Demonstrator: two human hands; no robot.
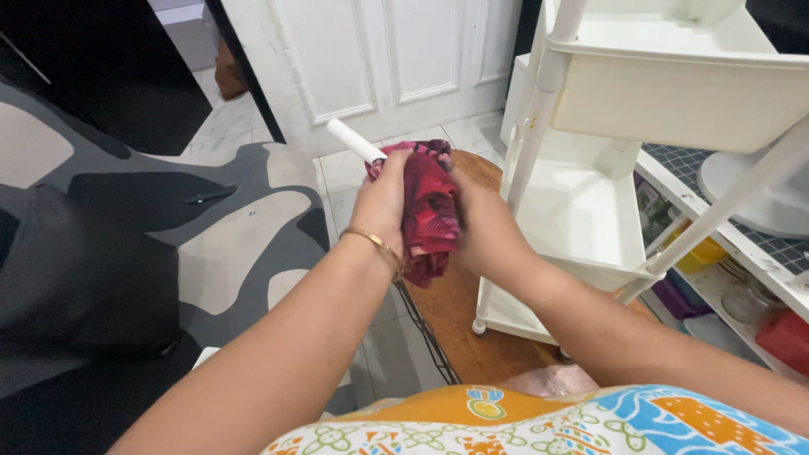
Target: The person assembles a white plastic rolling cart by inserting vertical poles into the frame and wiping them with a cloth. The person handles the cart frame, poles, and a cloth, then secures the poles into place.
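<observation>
My left hand (383, 202) and right hand (482, 223) are both closed around one red and magenta patterned cloth (428, 211), one hand on each side of it. The fabric is soft and bunched into a loose wad, and it is held in the air above the near edge of the round wooden table (451, 312). One white cylindrical handle (354, 141), smooth and plastic-looking, pokes out of the top left of the wad; I can't tell what it joins to inside the cloth. One thin gold bangle (379, 246) sits on my left wrist.

The table top is brown with a visible grain, and one dark wire rack (425, 333) hangs along its left edge. One white plastic trolley (607, 168) stands on the table's right part. I count two trays showing, both with matte, boxy walls, plus round tube posts.

On the left there is soft upholstery (168, 227) with a grey, black and cream blotch pattern. The floor is pale glossy tiles (341, 177), and a white panelled door (379, 59) is behind it. A shelf (733, 278) at the right edge holds yellow, purple and red containers.
</observation>
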